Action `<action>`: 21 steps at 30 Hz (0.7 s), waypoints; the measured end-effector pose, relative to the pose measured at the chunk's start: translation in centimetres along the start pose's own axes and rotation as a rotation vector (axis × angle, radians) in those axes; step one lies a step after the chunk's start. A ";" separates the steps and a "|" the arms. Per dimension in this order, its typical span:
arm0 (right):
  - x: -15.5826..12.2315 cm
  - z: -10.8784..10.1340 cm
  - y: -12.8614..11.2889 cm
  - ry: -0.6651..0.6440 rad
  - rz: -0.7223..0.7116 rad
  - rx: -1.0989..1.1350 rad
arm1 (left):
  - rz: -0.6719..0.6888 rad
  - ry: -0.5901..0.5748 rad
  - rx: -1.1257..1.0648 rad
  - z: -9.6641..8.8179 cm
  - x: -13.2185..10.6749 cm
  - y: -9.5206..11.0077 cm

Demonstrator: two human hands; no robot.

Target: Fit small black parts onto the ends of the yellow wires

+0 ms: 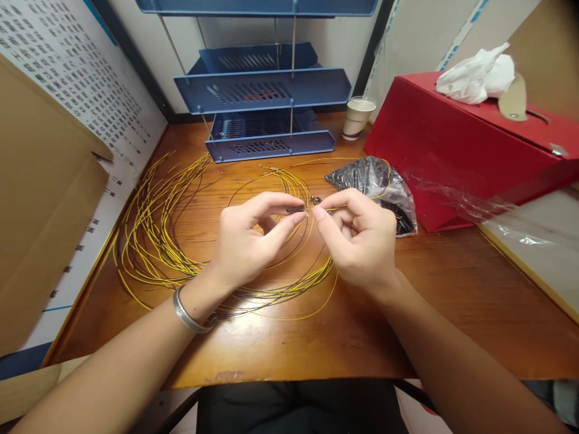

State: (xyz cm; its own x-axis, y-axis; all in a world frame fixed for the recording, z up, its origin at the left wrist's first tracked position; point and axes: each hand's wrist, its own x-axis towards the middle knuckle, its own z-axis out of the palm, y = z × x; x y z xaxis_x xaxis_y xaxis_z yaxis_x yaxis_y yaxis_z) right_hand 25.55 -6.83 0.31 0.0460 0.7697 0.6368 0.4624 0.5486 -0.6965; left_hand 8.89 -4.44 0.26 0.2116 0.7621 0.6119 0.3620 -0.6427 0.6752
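Observation:
My left hand (253, 235) pinches a small black connector (296, 209) between thumb and forefinger. Close beside it, my right hand (359, 235) grips a thin yellow wire (326, 209) between thumb and fingertips. The fingertips nearly meet above the wooden table; whether wire and connector touch is too small to tell. Under and around both hands lie loose coils of yellow and black wires (154, 241). Behind my right hand rests a clear plastic bag (371, 175) holding many small black parts.
A blue tiered tray rack (271, 90) stands at the back, with a paper cup (358, 117) to its right. A red box (434, 150) bearing white tissue (474, 75) fills the right rear. Brown cardboard (45, 211) leans at the left over a printed sheet.

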 end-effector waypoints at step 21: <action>0.0 0.0 -0.1 0.001 -0.040 -0.080 | 0.070 -0.006 0.126 -0.1 0.0 -0.1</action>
State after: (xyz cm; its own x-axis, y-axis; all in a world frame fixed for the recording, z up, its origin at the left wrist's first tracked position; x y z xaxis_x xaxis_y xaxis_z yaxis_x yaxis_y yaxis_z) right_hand 25.46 -6.91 0.35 0.0265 0.7473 0.6640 0.5331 0.5513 -0.6418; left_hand 8.74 -4.43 0.24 0.2461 0.7163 0.6529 0.4569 -0.6798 0.5736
